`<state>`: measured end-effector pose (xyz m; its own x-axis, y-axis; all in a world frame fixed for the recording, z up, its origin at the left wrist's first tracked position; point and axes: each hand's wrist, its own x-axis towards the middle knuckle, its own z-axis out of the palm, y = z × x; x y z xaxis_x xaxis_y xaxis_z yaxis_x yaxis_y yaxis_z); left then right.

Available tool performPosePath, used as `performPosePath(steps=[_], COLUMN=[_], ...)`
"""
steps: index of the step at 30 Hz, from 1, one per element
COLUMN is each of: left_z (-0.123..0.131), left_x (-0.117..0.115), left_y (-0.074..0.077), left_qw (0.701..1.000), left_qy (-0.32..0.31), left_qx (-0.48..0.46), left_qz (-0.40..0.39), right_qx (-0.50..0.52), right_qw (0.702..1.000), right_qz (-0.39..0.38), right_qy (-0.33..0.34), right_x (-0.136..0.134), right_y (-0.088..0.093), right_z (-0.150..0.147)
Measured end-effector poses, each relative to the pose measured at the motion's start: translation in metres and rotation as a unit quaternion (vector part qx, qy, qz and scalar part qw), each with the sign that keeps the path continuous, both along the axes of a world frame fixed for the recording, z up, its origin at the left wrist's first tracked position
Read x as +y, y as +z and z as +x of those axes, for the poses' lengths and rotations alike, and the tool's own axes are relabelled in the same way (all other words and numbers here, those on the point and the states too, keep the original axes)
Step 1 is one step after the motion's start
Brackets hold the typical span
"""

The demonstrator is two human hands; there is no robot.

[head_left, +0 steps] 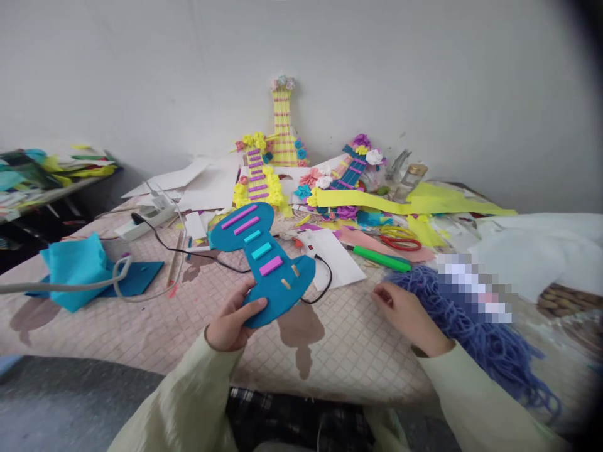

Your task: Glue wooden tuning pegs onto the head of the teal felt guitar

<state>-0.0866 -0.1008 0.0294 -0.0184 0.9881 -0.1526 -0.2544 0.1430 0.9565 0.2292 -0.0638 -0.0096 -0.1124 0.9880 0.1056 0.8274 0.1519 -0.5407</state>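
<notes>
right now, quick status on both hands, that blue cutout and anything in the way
Left hand gripping blue cutout, coloured strips facing up. Right hand curled beside blue yarn, contact unclear. Black cable running behind cutout.

Soft light, dark right corners, seemingly hazy

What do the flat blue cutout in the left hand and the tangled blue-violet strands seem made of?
Flat blue cutout: probably card or foam, matte; it looks stiff, without shine. Tangled blue-violet strands: likely soft yarn, matte, since they loop loosely.
</notes>
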Motion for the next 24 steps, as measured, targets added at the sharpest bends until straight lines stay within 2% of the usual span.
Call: performPosePath(steps=[2,6,9,11,14,18,24], left_z=[0.005,0.018,0.031,0.039,0.049,0.056,0.055], left_x=[0.003,0.02,0.043,0.059,0.083,0.106,0.115], left_y=[0.004,0.013,0.021,0.027,0.033,0.027,-0.002], left_qw=[0.999,0.994,0.987,0.981,0.97,0.966,0.975], left_qy=[-0.042,-0.083,-0.074,-0.062,-0.026,0.002,0.019], left_qx=[-0.026,-0.027,0.011,0.028,0.061,0.073,0.055], left_qz=[0.011,0.065,0.142,0.184,0.235,0.248,0.215], right_qx=[0.097,0.3,0.405,0.486,0.557,0.555,0.485], right_qw=[0.995,0.953,0.913,0.87,0.819,0.808,0.847], right_qz=[-0.02,-0.021,0.019,0.058,0.123,0.187,0.216], right_qy=[-0.008,-0.023,-0.05,-0.063,-0.066,-0.061,-0.029], right_x=[0.0,0.004,0.019,0.033,0.055,0.07,0.06], right_y=[0.01,0.035,0.055,0.066,0.074,0.062,0.022], right_z=[-0.005,-0.02,-0.031,-0.038,-0.051,-0.072,-0.087])
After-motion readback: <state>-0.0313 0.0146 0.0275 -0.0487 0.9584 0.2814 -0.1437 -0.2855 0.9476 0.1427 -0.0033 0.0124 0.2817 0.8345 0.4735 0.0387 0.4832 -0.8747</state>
